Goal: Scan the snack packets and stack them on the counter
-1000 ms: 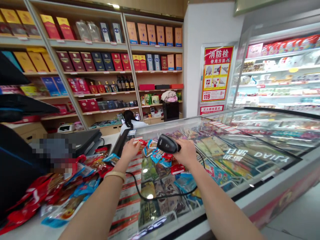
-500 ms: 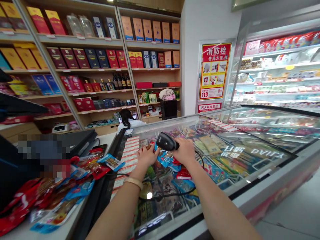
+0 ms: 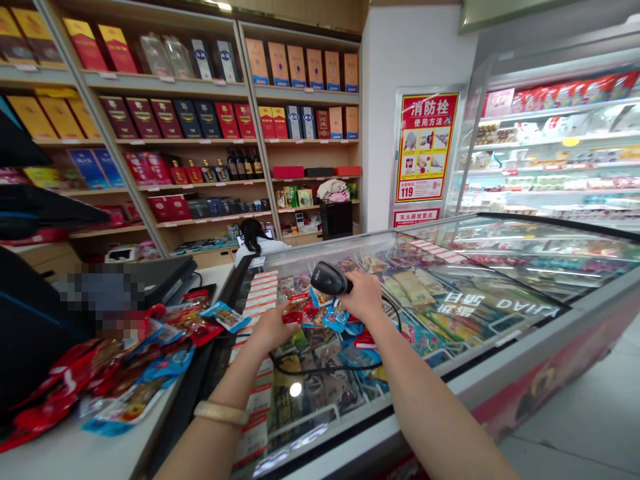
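Observation:
My right hand (image 3: 364,295) is wrapped round the handle of a black barcode scanner (image 3: 327,277), whose head points left above the freezer's glass top. My left hand (image 3: 273,329) pinches the near end of a red snack packet (image 3: 297,308), just left of the scanner. Under the scanner, several blue and red snack packets (image 3: 336,316) lie in a small heap on the glass. A black cable (image 3: 325,369) loops across the glass below both hands. To the left, a larger pile of red and blue snack packets (image 3: 145,373) covers part of the white counter (image 3: 55,457).
A glass-topped chest freezer (image 3: 450,363) fills the middle and right. Dark equipment (image 3: 30,320) stands at the left. Beyond the counter, a person (image 3: 257,240) is low in front of shelves of boxes (image 3: 185,120). A lit chiller (image 3: 560,147) is at the right.
My left hand has drawn back toward the left and now pinches a red packet. My right hand and the scanner have shifted slightly left. The view has turned a little.

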Tool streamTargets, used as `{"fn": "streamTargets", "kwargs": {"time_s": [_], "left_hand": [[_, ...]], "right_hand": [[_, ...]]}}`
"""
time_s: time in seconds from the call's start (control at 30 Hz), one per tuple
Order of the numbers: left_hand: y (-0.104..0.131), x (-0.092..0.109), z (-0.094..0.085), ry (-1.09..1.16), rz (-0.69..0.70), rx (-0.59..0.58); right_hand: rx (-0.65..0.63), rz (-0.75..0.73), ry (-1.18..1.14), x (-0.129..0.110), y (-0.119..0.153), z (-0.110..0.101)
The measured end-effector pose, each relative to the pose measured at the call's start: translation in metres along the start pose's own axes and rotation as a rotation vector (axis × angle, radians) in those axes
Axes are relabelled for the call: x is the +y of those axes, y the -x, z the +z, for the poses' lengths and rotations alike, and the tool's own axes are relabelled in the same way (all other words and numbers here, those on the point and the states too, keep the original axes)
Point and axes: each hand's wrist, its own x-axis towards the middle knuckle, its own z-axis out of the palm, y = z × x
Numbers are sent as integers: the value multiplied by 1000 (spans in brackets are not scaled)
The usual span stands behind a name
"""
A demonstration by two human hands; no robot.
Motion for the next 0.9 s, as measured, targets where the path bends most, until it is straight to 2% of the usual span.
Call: {"fn": "streamTargets", "kwargs": {"time_s": [0.1, 0.23, 0.37, 0.43, 0.57, 0.7, 0.8, 0.9], "left_hand": [[6, -1, -4, -15, -20, -55], [7, -4, -1, 39, -20, -55], [6, -7, 7, 37, 14, 99], [7, -6, 10, 13, 25, 133], [11, 0, 12, -7, 101, 50], [12, 2, 9, -7, 84, 32], [11, 0, 3, 76, 60, 97], [7, -6, -3, 328, 1, 249]], "right_hand": [[-7, -14, -8, 0, 1, 2], [-18, -35, -3, -2, 2, 3], [-34, -52, -8, -4, 3, 3], [-33, -52, -17, -4, 3, 3], [-24, -52, -29, -4, 3, 2], [-22, -66, -19, -5, 4, 3], [-9, -74, -15, -5, 5, 2], [9, -86, -16, -5, 5, 1]]}}
